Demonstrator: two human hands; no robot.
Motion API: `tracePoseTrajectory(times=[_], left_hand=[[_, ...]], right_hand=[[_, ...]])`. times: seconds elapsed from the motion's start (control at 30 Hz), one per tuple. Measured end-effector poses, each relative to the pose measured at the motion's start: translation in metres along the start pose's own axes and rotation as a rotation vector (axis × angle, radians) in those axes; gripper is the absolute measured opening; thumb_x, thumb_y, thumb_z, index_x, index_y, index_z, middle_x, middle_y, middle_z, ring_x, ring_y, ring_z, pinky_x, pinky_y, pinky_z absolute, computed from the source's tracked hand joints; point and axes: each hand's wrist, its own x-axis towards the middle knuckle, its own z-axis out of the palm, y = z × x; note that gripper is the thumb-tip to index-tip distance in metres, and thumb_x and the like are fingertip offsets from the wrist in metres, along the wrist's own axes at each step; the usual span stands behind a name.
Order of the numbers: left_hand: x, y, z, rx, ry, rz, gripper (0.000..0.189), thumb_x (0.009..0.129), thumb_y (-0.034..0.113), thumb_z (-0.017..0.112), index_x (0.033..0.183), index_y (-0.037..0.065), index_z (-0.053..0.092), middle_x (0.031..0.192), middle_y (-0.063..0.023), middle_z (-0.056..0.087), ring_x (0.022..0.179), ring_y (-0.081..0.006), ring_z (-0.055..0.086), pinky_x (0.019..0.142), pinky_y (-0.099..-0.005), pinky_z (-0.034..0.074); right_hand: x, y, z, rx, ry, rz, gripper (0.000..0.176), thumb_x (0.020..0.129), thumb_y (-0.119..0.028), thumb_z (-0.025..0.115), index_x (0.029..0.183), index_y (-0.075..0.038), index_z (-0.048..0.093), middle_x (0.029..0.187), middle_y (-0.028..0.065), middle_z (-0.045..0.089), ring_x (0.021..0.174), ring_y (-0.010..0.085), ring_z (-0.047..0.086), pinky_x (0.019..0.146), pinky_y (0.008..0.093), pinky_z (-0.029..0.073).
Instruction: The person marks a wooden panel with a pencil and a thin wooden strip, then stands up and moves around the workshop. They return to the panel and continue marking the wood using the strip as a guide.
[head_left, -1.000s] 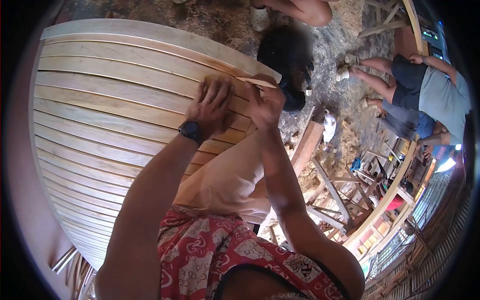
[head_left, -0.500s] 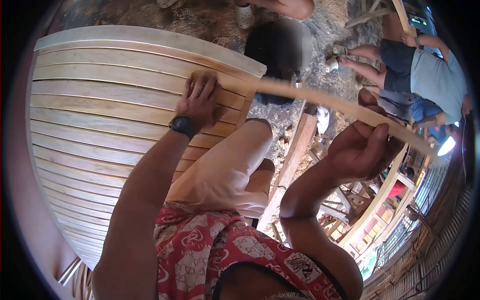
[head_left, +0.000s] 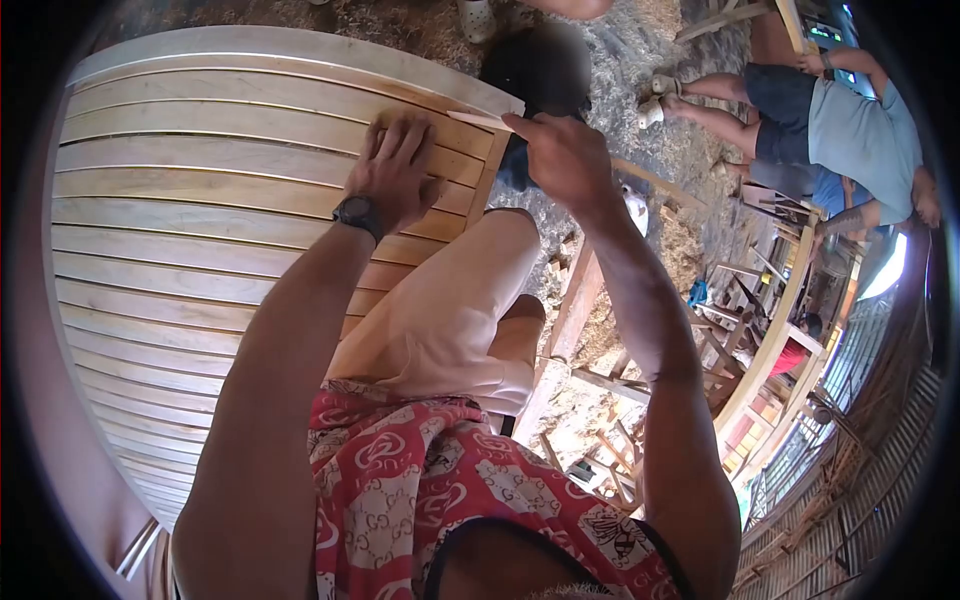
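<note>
My left hand (head_left: 398, 165) lies flat on a panel of pale wooden slats (head_left: 250, 150), fingers stretched toward its upper frame rail. Near the panel's corner, my right hand (head_left: 565, 160) is closed round a thin wooden strip (head_left: 660, 185), its index finger extended along it. One end of the strip lies on the panel just right of my left fingertips; the rest sticks out beyond my right hand over the floor. My right hand covers the strip's middle.
Beyond the panel corner is a dark, blurred shape (head_left: 530, 70). A person in a light blue shirt (head_left: 860, 130) is at the upper right, holding a piece of wood. Timber frames (head_left: 775, 340) stand at right. Wood shavings cover the floor, where a beam (head_left: 575, 300) lies.
My right hand has moved left and up to the panel corner, along the strip. The strip's near end now rests by the panel edge. My left hand stays on the slats.
</note>
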Motion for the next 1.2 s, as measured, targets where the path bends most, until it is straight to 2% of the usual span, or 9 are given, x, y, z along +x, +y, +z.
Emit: tracePoseTrajectory(times=[0.07,0.2,0.27,0.4,0.47,0.57,0.7,0.97,1.2], left_hand=[[0.001,-0.001,-0.001,-0.004,0.007,-0.006,0.078,0.098,0.056,0.056,0.155,0.005,0.042,0.161,-0.0105,0.039,0.153,-0.0357,0.028,0.128,-0.0557,0.015],[-0.001,0.005,-0.007,0.003,-0.024,-0.012,0.078,0.098,0.056,0.055,0.156,0.005,0.042,0.162,-0.0102,0.038,0.153,-0.0352,0.028,0.129,-0.0549,0.014],[0.0,0.005,-0.008,0.001,-0.041,-0.011,0.078,0.098,0.056,0.054,0.156,0.005,0.041,0.162,-0.0102,0.037,0.154,-0.0349,0.028,0.129,-0.0547,0.014],[0.001,0.005,-0.005,0.01,-0.045,-0.015,0.077,0.1,0.056,0.053,0.156,0.005,0.041,0.164,-0.0104,0.035,0.154,-0.0345,0.027,0.129,-0.0543,0.013],[0.001,0.005,-0.006,0.008,-0.043,-0.024,0.077,0.1,0.056,0.052,0.156,0.005,0.041,0.164,-0.0106,0.035,0.154,-0.0345,0.027,0.129,-0.0542,0.013],[0.001,0.005,-0.009,0.004,-0.077,-0.024,0.076,0.101,0.056,0.05,0.156,0.004,0.041,0.164,-0.0111,0.034,0.154,-0.0346,0.027,0.129,-0.0546,0.012],[0.002,0.004,-0.006,0.021,-0.057,-0.008,0.076,0.101,0.056,0.048,0.156,0.004,0.041,0.164,-0.0115,0.034,0.154,-0.0332,0.027,0.129,-0.0556,0.013],[0.001,0.0,-0.007,-0.029,-0.028,-0.016,0.074,0.099,0.053,0.052,0.154,0.003,0.044,0.164,-0.0124,0.035,0.153,-0.0344,0.028,0.128,-0.0555,0.015],[0.001,0.0,-0.005,-0.024,-0.003,-0.005,0.076,0.097,0.052,0.055,0.155,0.005,0.042,0.164,-0.0122,0.035,0.152,-0.0349,0.029,0.128,-0.0549,0.016]], right_hand=[[0.003,-0.006,-0.004,-0.069,-0.031,-0.015,0.034,0.087,-0.011,0.064,0.118,-0.019,0.076,0.084,0.0078,0.07,0.079,0.0266,0.072,0.068,0.0438,0.059],[0.006,-0.018,-0.013,-0.146,-0.098,-0.014,0.037,0.088,-0.008,0.061,0.121,-0.019,0.075,0.086,0.0069,0.07,0.079,0.027,0.07,0.068,0.041,0.058],[0.01,-0.023,-0.012,-0.283,-0.151,-0.049,0.029,0.089,-0.013,0.062,0.114,-0.017,0.076,0.083,0.0072,0.069,0.079,0.0257,0.071,0.066,0.04,0.057],[0.02,-0.037,-0.012,-0.327,-0.169,-0.077,0.021,0.089,-0.017,0.063,0.105,-0.015,0.076,0.083,0.0071,0.07,0.081,0.0251,0.072,0.066,0.0399,0.056],[0.028,-0.046,-0.018,-0.318,-0.24,-0.017,0.013,0.088,-0.018,0.066,0.089,-0.014,0.079,0.087,0.0053,0.073,0.091,0.0243,0.073,0.074,0.0401,0.055],[0.036,-0.053,-0.022,-0.318,-0.295,-0.035,0.014,0.089,-0.017,0.066,0.086,-0.015,0.079,0.089,0.0055,0.075,0.091,0.0242,0.073,0.074,0.0397,0.056],[0.044,-0.055,-0.024,-0.352,-0.338,-0.088,0.014,0.088,-0.017,0.064,0.091,-0.014,0.078,0.086,0.0074,0.073,0.086,0.0266,0.073,0.069,0.0403,0.058],[0.054,-0.063,-0.032,-0.399,-0.372,-0.05,0.018,0.093,-0.019,0.063,0.093,-0.02,0.081,0.092,0.0052,0.076,0.093,0.0247,0.076,0.074,0.0376,0.059],[0.059,-0.067,-0.035,-0.392,-0.427,-0.034,0.021,0.097,-0.019,0.059,0.096,-0.016,0.08,0.093,0.0068,0.076,0.094,0.0262,0.076,0.072,0.0398,0.059]])
